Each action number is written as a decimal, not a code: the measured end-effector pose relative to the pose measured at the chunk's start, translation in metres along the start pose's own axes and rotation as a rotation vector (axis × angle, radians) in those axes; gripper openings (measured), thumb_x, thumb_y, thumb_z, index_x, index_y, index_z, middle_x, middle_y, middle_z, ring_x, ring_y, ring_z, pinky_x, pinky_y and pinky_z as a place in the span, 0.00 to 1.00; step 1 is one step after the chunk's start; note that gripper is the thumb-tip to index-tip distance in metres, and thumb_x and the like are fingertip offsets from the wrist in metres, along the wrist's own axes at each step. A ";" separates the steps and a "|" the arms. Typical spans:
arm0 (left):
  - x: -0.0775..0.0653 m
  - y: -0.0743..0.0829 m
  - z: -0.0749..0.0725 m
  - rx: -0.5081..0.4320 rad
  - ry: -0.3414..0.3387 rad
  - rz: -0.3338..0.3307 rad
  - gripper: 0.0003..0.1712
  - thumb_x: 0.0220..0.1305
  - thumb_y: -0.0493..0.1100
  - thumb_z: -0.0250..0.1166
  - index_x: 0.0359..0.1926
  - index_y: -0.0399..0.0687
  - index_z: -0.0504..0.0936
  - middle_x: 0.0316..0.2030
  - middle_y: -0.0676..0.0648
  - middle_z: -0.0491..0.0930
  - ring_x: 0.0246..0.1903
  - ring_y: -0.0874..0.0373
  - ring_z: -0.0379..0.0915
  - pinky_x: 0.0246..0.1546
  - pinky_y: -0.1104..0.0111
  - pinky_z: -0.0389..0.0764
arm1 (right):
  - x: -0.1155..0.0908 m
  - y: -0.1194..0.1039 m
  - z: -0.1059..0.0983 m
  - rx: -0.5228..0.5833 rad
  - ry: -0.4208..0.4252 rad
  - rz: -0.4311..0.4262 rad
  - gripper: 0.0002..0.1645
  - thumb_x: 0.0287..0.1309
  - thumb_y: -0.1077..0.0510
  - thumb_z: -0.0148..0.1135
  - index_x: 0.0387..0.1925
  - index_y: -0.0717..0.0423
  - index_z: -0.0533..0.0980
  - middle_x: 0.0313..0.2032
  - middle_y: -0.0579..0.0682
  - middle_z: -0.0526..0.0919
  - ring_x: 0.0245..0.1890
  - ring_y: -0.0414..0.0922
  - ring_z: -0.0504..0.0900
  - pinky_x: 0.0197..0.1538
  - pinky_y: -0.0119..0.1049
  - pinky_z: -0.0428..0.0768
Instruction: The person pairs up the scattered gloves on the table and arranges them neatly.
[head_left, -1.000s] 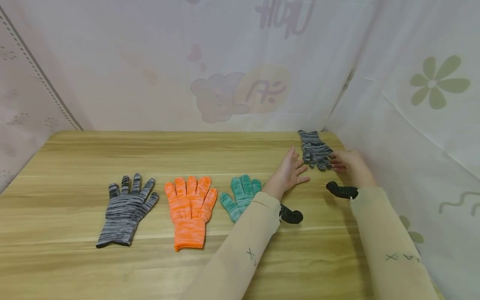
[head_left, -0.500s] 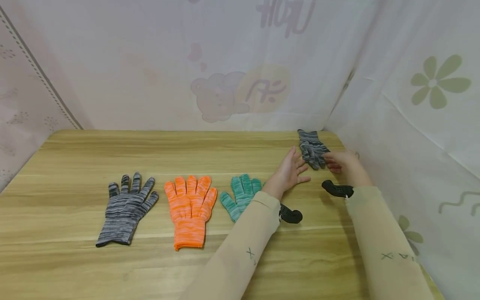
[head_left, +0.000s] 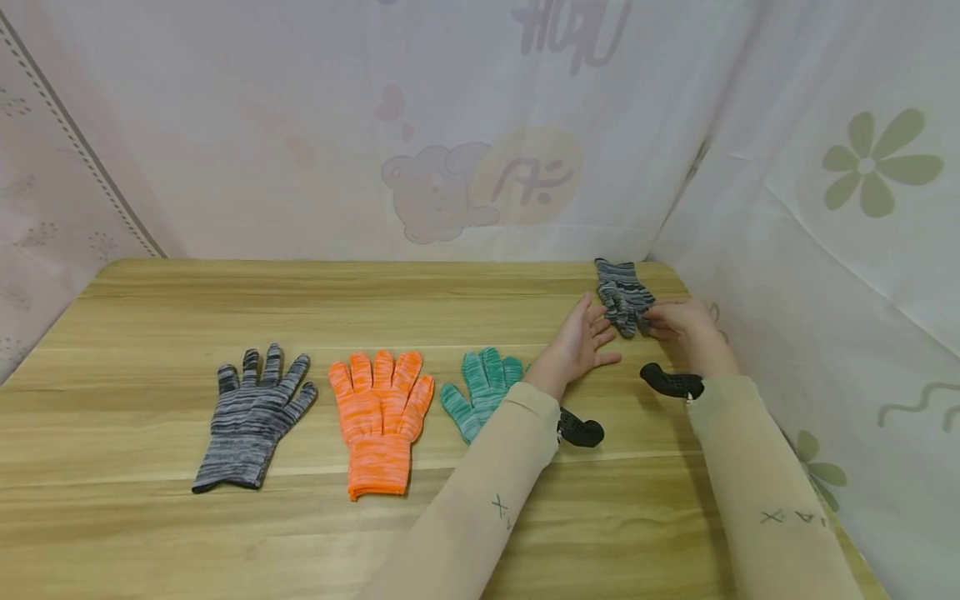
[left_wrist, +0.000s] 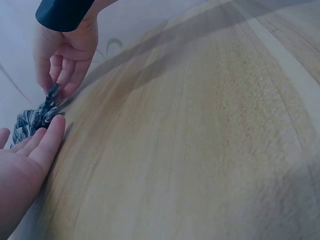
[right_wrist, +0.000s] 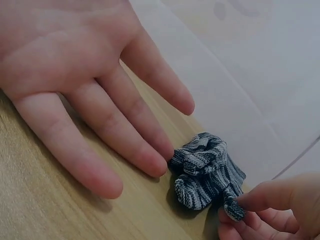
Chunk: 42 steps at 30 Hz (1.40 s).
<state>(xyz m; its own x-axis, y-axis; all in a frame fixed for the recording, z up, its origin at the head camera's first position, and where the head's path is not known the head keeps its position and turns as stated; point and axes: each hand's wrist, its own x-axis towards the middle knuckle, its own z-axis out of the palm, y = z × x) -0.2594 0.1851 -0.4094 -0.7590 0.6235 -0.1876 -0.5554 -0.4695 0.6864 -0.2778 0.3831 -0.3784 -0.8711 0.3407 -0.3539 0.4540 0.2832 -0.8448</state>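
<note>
A grey-and-black striped knit glove lies in the table's far right corner, its cuff toward the back wall and its finger part bunched up. My right hand pinches one finger of this glove between thumb and fingertips, as the right wrist view shows close up with the glove and hand. On the glove's left side is my left hand, palm turned toward it, fingers straight and spread. In the right wrist view the left hand's fingertips come up against the bunched knit, or very near it.
To the left lie a green glove, partly hidden by the left forearm, an orange glove and another grey-and-black glove, on the wooden table. White patterned cloth hangs behind, and more at the right.
My right hand has moved a little left, taking a glove finger with it. The glove's fingers, spread before, are now bunched toward my left hand, which stays in place.
</note>
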 end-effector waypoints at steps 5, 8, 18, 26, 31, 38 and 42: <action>0.001 0.000 -0.002 -0.021 0.011 0.003 0.41 0.73 0.65 0.38 0.75 0.43 0.49 0.72 0.36 0.45 0.70 0.42 0.45 0.61 0.45 0.61 | -0.003 -0.003 0.004 -0.036 -0.036 -0.033 0.33 0.64 0.65 0.55 0.68 0.70 0.58 0.62 0.63 0.63 0.43 0.42 0.74 0.47 0.31 0.78; 0.001 0.000 -0.003 -0.037 0.017 0.005 0.41 0.73 0.65 0.38 0.75 0.43 0.49 0.72 0.35 0.45 0.70 0.42 0.44 0.61 0.45 0.61 | -0.007 -0.006 0.007 -0.042 -0.051 -0.039 0.34 0.65 0.64 0.55 0.69 0.68 0.57 0.61 0.61 0.63 0.41 0.41 0.74 0.50 0.33 0.77; 0.003 -0.002 0.004 -0.079 0.078 0.055 0.38 0.73 0.63 0.41 0.71 0.41 0.60 0.70 0.31 0.46 0.70 0.38 0.43 0.64 0.45 0.55 | -0.017 -0.009 0.007 -0.059 -0.101 -0.060 0.31 0.67 0.63 0.53 0.67 0.70 0.58 0.47 0.54 0.72 0.32 0.35 0.77 0.45 0.30 0.79; 0.007 -0.001 0.008 -0.137 0.162 0.154 0.34 0.73 0.57 0.46 0.69 0.37 0.62 0.69 0.31 0.50 0.68 0.36 0.46 0.65 0.48 0.54 | -0.016 -0.004 0.010 -0.064 -0.097 -0.055 0.33 0.66 0.62 0.54 0.68 0.70 0.58 0.57 0.61 0.67 0.31 0.34 0.76 0.44 0.29 0.79; 0.006 0.000 0.003 -0.129 0.171 0.149 0.37 0.72 0.57 0.47 0.68 0.32 0.62 0.69 0.32 0.52 0.68 0.37 0.49 0.64 0.48 0.57 | -0.019 0.000 0.011 -0.060 -0.083 -0.065 0.38 0.65 0.63 0.54 0.71 0.69 0.51 0.62 0.65 0.61 0.35 0.36 0.75 0.47 0.29 0.78; 0.004 0.001 -0.003 -0.093 0.195 0.149 0.39 0.71 0.57 0.50 0.69 0.30 0.58 0.65 0.34 0.58 0.67 0.40 0.53 0.62 0.46 0.61 | -0.020 0.004 0.012 -0.029 -0.073 -0.057 0.46 0.63 0.63 0.56 0.73 0.67 0.41 0.66 0.67 0.56 0.48 0.45 0.72 0.49 0.29 0.77; 0.004 0.003 -0.004 -0.059 0.194 0.141 0.38 0.71 0.57 0.49 0.68 0.29 0.60 0.65 0.33 0.57 0.67 0.39 0.53 0.61 0.46 0.62 | -0.017 0.006 0.013 0.028 -0.070 -0.056 0.41 0.65 0.63 0.54 0.71 0.70 0.46 0.62 0.65 0.60 0.36 0.36 0.74 0.46 0.27 0.78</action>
<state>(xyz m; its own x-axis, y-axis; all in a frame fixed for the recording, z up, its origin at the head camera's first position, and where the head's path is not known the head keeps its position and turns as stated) -0.2653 0.1838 -0.4110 -0.8785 0.4196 -0.2283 -0.4536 -0.5831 0.6740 -0.2628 0.3671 -0.3828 -0.9062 0.2617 -0.3321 0.3997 0.2743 -0.8746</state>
